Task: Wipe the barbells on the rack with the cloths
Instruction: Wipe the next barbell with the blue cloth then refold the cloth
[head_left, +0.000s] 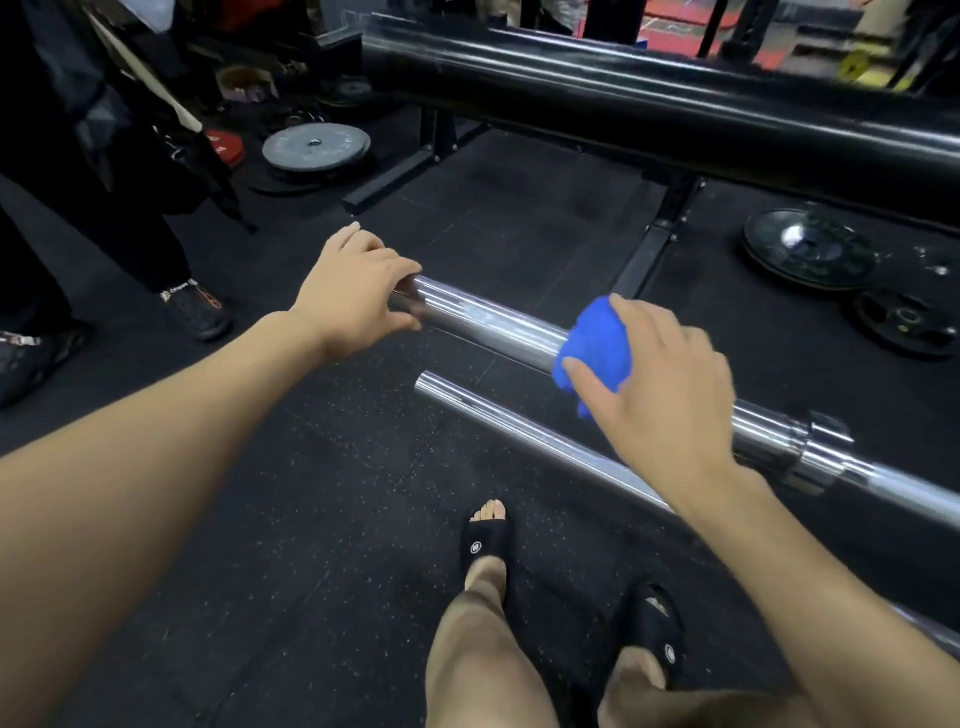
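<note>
Left hand (358, 288) gripping heavy, slick chrome sleeve (488, 325) at 9 o'clock, right hand (660, 374) pressing soft cloth (597, 343) on top.

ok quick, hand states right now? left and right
Left hand: grips the end of the chrome barbell sleeve.
Right hand: holds the blue cloth against the same sleeve.

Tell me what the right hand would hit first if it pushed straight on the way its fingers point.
Most likely the left hand: the right hand and blue cloth point up the chrome barbell sleeve toward it.
</note>
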